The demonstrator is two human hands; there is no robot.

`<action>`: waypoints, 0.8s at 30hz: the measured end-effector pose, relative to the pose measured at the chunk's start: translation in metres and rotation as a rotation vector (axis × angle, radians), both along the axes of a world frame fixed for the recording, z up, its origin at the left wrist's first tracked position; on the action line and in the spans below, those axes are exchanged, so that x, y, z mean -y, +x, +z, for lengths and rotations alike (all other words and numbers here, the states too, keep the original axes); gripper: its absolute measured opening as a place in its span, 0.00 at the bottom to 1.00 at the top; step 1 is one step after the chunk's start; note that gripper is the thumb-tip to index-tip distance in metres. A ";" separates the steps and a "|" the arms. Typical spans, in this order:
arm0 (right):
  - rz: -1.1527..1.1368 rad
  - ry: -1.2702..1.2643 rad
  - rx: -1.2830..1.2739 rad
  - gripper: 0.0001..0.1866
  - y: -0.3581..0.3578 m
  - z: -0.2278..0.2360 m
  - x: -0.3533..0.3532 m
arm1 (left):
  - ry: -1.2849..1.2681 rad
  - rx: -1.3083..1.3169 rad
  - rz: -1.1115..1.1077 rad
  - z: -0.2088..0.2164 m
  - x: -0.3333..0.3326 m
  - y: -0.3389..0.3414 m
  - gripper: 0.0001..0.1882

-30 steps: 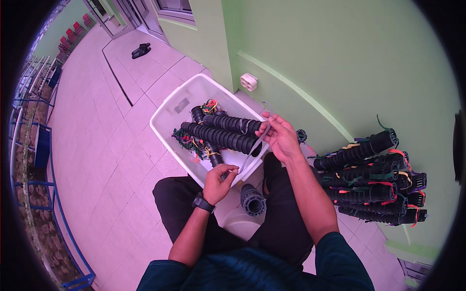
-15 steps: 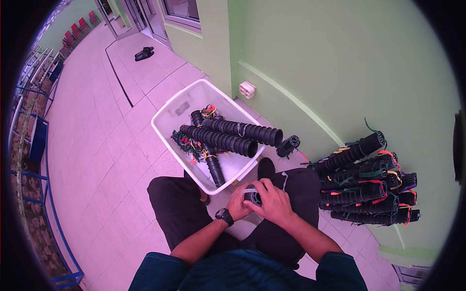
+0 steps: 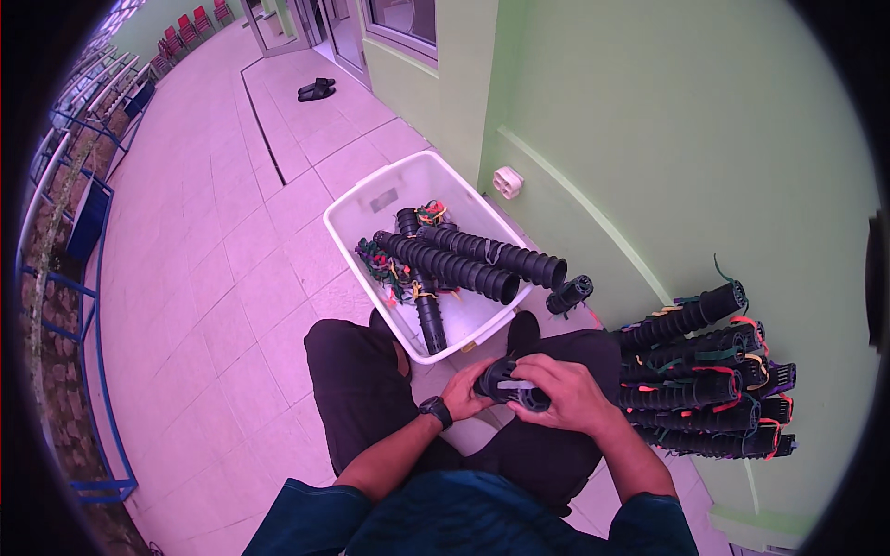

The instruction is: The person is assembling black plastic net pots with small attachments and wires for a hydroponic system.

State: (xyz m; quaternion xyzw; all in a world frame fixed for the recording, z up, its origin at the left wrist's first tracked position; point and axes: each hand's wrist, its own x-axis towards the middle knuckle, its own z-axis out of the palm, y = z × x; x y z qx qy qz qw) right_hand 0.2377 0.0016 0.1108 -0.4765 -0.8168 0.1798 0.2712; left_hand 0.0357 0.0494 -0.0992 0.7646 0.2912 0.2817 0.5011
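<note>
Between my hands, over my lap, is a short stack of black plastic net pots (image 3: 502, 381), tilted with one end toward my right side. My left hand (image 3: 464, 393) is closed around its left end. The fingers of my right hand (image 3: 567, 397) grip the other end, where a pale grey strip lies across it. In front of my legs sits a white plastic tub (image 3: 366, 190). Inside it are long nested stacks of black pots (image 3: 450, 263) and a tangle of coloured ribbons (image 3: 378, 259).
Beside the tub a short black pot stack (image 3: 569, 295) stands by the wall. Several ribbon-threaded pot stacks (image 3: 691, 389) are piled at my right against the green wall (image 3: 667, 120). Farther off lie black sandals (image 3: 316, 90). A blue railing (image 3: 93, 347) runs along the left.
The pot stack has tilted over in my hands, showing more of its side. My right hand has shifted right, away from the left hand. The view has also shifted.
</note>
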 end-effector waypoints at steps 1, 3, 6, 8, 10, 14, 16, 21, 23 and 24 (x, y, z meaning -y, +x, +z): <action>0.000 0.007 -0.128 0.27 -0.001 0.027 -0.006 | -0.064 -0.048 -0.037 -0.001 -0.008 -0.005 0.42; -0.102 0.016 -0.191 0.30 0.003 0.058 -0.022 | -0.094 -0.067 -0.087 -0.002 -0.019 -0.007 0.42; -0.345 0.022 -0.534 0.32 0.009 0.048 -0.032 | -0.061 -0.154 0.004 0.010 -0.013 -0.005 0.44; -0.408 0.052 -0.640 0.31 0.007 0.028 -0.035 | 0.027 -0.157 0.028 0.013 -0.007 -0.006 0.45; -0.556 0.036 -0.606 0.31 0.002 0.008 -0.037 | 0.011 -0.166 0.078 0.026 0.001 -0.008 0.44; -0.551 -0.044 -0.610 0.31 -0.025 -0.007 -0.041 | 0.019 -0.220 0.050 0.047 0.006 -0.009 0.43; -0.546 -0.026 -0.571 0.32 -0.037 0.000 -0.040 | 0.061 -0.247 0.029 0.047 0.008 -0.008 0.43; -0.507 -0.009 -0.521 0.32 -0.043 -0.002 -0.041 | 0.018 -0.317 -0.076 0.046 0.012 -0.003 0.42; -0.515 -0.021 -0.558 0.33 -0.045 -0.006 -0.041 | -0.100 -0.251 -0.088 0.047 0.011 -0.006 0.42; -0.515 -0.038 -0.595 0.34 -0.046 -0.009 -0.040 | -0.159 -0.220 -0.092 0.046 0.011 -0.010 0.41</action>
